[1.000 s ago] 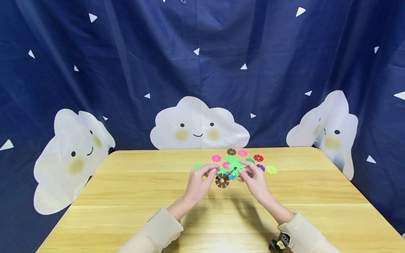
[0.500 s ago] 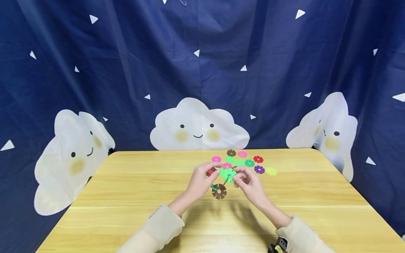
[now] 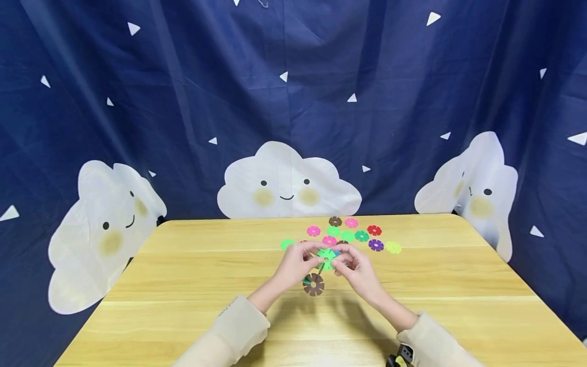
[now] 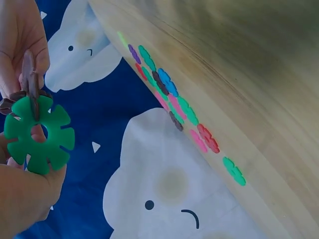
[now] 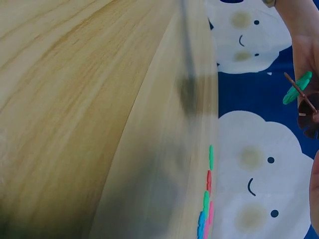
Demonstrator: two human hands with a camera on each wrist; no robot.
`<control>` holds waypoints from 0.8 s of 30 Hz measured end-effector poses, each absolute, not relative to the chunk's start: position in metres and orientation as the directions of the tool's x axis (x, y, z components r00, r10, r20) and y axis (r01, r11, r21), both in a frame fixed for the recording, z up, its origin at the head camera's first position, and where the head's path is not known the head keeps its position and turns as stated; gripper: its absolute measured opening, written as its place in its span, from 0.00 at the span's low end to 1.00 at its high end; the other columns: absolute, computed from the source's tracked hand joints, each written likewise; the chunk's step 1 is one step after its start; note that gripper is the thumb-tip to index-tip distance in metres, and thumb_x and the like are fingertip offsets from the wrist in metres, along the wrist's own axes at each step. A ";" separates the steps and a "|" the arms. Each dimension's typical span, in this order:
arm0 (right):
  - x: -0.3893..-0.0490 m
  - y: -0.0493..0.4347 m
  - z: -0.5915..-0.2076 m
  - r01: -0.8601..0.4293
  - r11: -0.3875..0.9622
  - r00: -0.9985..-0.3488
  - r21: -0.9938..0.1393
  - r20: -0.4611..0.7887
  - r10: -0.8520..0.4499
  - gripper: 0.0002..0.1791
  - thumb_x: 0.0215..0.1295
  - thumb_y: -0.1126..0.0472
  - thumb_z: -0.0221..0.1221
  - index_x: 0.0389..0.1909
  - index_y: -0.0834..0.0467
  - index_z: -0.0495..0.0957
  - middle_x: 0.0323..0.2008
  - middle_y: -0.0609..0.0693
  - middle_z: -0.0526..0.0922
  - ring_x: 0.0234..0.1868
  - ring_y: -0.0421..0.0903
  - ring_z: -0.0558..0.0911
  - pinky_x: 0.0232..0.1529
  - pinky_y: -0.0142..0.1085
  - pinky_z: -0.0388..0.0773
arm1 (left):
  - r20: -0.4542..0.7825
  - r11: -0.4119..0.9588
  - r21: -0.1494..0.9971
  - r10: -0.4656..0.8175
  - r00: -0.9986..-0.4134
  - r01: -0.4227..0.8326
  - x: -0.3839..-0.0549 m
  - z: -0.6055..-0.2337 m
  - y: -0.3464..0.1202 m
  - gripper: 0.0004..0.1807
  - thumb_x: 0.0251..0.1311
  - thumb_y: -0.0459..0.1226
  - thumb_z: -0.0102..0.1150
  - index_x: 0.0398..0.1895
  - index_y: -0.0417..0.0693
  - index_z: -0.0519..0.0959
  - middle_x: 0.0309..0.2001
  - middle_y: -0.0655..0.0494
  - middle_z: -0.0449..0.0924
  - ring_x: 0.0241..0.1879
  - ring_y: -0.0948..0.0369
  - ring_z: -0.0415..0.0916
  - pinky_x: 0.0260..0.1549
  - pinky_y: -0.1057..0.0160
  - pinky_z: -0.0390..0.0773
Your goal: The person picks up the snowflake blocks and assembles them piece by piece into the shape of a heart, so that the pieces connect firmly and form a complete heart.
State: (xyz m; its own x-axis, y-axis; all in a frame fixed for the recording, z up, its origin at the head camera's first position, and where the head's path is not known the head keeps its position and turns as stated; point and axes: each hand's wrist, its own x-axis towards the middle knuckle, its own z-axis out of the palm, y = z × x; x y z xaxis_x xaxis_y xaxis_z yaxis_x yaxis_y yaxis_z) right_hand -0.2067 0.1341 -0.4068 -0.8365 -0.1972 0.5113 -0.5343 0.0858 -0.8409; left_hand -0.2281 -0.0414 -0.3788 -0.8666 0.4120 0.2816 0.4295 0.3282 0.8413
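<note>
Both hands hold a small cluster of joined, notched plastic flower discs above the table. In the head view, my left hand [image 3: 293,266] and right hand [image 3: 359,270] pinch the bright green disc [image 3: 327,253] from opposite sides. A brown disc [image 3: 313,292] hangs below it, linked through another brown disc seen edge-on. The left wrist view shows a dark green disc [image 4: 64,137] close up, slotted onto a brown disc [image 4: 31,82]. At the right wrist view's edge, the dark green disc [image 5: 298,88] and brown pieces show beside the hand. Fingers partly hide the joints.
Several loose discs lie flat on the wooden table [image 3: 206,285] beyond the hands, among them a red disc [image 3: 374,234], a purple disc [image 3: 376,249] and a yellow disc [image 3: 393,251]. A dark blue curtain [image 3: 192,76] with clouds stands behind the table.
Over the last second the disc cluster has come lower and slightly left, nearer the person, and has turned. The right hand has moved left, closer to the left hand. The loose discs lie unmoved.
</note>
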 end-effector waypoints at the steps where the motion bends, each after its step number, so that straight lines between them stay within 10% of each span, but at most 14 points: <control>1: -0.208 0.135 -0.408 -0.531 0.081 -0.838 -0.844 0.508 -0.200 0.13 0.58 0.75 0.54 0.45 0.74 0.69 0.23 0.53 0.80 0.23 0.35 0.76 0.26 0.29 0.75 | 0.285 0.334 0.838 0.406 -0.868 0.432 -0.228 -0.379 -0.042 0.14 0.54 0.27 0.58 0.46 0.40 0.79 0.30 0.50 0.82 0.13 0.69 0.60 0.12 0.74 0.60; 12: -0.232 0.154 -0.423 -0.231 0.338 -0.965 -0.912 0.170 -0.200 0.21 0.59 0.66 0.57 0.52 0.71 0.68 0.38 0.61 0.80 0.37 0.45 0.79 0.41 0.34 0.76 | 0.299 0.333 0.851 0.327 -0.896 0.406 -0.232 -0.378 -0.056 0.14 0.52 0.26 0.60 0.43 0.40 0.80 0.26 0.49 0.79 0.17 0.66 0.63 0.16 0.73 0.64; 24: -0.257 0.151 -0.440 -0.177 0.573 -0.953 -0.800 -0.006 -0.303 0.31 0.62 0.64 0.55 0.62 0.73 0.56 0.56 0.70 0.69 0.54 0.65 0.70 0.55 0.52 0.67 | 0.317 0.355 0.838 0.301 -0.899 0.414 -0.230 -0.376 -0.060 0.13 0.51 0.26 0.60 0.42 0.39 0.80 0.28 0.49 0.80 0.18 0.66 0.64 0.17 0.73 0.66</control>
